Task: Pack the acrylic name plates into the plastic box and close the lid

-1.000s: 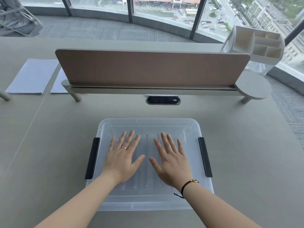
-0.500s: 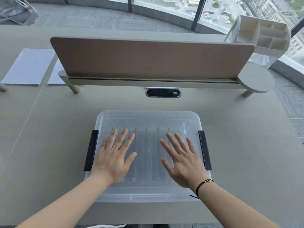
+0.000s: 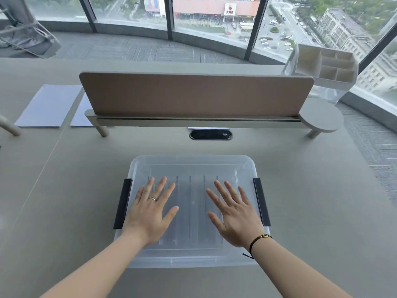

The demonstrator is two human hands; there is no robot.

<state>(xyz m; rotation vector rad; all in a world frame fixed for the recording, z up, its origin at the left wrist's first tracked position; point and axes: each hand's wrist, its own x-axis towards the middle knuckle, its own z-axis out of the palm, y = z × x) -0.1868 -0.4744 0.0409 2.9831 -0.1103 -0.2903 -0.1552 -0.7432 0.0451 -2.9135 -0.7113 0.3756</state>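
A clear plastic box [image 3: 193,164] sits on the desk in front of me with its transparent lid on. Black latches run along its left side [image 3: 122,203] and right side [image 3: 261,201]. Through the lid I see several acrylic name plates [image 3: 191,203] standing in rows inside. My left hand [image 3: 150,211] lies flat on the left half of the lid, fingers spread. Over the right half is my right hand [image 3: 234,214], fingers spread too; whether it touches the lid I cannot tell. Neither hand holds anything.
A brown divider panel [image 3: 197,93] on a raised shelf crosses the desk behind the box, with a round side shelf [image 3: 322,117] at its right end. A black cable port [image 3: 210,134] lies between. White papers [image 3: 49,104] lie far left; a white organizer [image 3: 324,67] stands far right.
Both hands have slid apart on the lid, the left one leftward and the right one rightward. The box and lid have stayed in place.
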